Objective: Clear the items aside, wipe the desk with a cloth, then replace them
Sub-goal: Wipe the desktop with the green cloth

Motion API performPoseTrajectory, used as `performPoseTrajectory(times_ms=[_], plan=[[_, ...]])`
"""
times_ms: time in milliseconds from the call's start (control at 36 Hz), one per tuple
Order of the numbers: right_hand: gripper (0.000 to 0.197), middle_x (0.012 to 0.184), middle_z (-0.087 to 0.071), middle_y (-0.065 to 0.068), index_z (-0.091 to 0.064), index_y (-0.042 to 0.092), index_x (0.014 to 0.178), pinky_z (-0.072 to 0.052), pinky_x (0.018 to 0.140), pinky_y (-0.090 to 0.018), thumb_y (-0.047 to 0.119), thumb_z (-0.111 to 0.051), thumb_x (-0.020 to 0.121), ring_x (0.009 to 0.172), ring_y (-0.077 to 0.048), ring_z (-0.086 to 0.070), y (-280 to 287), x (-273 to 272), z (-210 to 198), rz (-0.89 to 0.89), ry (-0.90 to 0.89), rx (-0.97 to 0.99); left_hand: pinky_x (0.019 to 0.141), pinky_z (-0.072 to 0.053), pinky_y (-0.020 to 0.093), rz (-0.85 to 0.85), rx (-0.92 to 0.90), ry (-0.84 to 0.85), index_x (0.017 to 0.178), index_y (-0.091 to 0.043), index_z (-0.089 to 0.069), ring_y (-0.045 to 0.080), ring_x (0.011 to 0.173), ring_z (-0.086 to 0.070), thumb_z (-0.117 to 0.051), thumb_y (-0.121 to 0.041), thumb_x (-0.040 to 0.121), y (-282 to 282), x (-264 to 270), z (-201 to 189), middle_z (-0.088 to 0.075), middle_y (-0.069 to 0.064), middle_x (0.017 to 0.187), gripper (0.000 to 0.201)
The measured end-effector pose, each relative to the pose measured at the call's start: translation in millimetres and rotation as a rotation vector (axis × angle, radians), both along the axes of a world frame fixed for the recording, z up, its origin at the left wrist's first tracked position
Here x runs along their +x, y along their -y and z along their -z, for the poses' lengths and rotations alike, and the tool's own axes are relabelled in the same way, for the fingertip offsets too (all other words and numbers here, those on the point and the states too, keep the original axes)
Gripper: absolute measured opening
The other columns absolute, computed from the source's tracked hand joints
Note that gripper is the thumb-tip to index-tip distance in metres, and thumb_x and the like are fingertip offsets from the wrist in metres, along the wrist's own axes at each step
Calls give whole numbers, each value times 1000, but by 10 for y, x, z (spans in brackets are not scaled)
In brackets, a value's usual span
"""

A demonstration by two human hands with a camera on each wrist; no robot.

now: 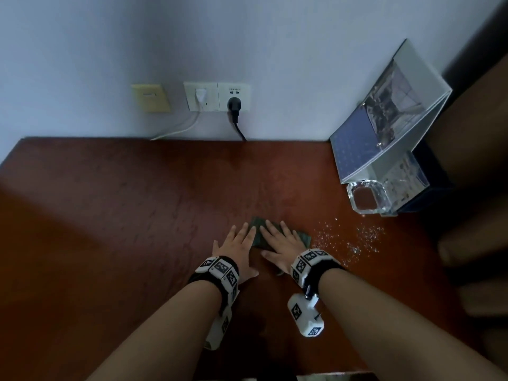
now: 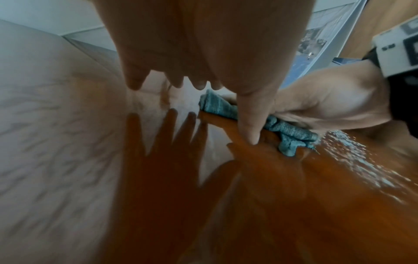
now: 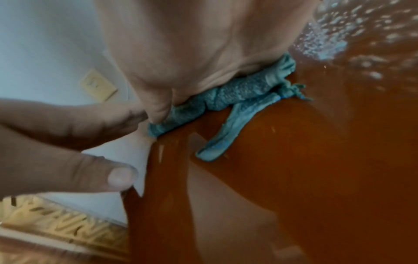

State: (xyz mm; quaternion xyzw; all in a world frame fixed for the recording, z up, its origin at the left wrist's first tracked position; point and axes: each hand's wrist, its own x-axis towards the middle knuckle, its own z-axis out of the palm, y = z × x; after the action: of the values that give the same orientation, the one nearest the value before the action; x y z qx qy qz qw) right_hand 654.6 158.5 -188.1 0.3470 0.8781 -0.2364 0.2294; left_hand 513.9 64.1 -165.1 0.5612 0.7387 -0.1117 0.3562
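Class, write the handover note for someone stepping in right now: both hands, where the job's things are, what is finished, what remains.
Left hand: open, flat, fingertips on the left edge of the cloth, thumb on the desk.
Right hand: open, flat, pressing the cloth to the desk.
The cloth is blue-green and bunched under the right palm, mid-desk near the front.
Done: items set aside at the right back corner, namely the glass ashtray and the open binder against the wall.
Left: the droplets just right of the cloth need wiping; finish the desk, then put the items back.
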Motion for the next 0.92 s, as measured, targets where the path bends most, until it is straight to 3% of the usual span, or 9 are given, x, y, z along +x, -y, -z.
performPoseTrajectory(times_ms=[694,833,917], plan=[[56,159,10,15,-1,39,151,-1,116,-48,41,-29,102,147,-27,11,-2401,-232,56,-63,-63,63,117,-7,64,-25,108,-37,158,-31,8,19,151,19,-58,-48,94,-1941,-81,97,27,-10,162,94],[70,159,5,14,-6,39,150,-2,117,-45,7,-39,97,147,-25,7,-2726,-221,70,-70,-99,62,117,-4,65,-5,107,-27,157,-35,10,19,150,20,-58,-54,91,-2108,-94,153,32,-10,160,96],[96,159,0,9,-12,31,151,-2,116,-46,21,-74,79,145,-20,2,-2964,-215,107,-145,-53,-29,112,2,71,23,87,-19,155,-41,11,18,150,22,-53,-58,91,-2156,-59,183,31,-12,160,92]])
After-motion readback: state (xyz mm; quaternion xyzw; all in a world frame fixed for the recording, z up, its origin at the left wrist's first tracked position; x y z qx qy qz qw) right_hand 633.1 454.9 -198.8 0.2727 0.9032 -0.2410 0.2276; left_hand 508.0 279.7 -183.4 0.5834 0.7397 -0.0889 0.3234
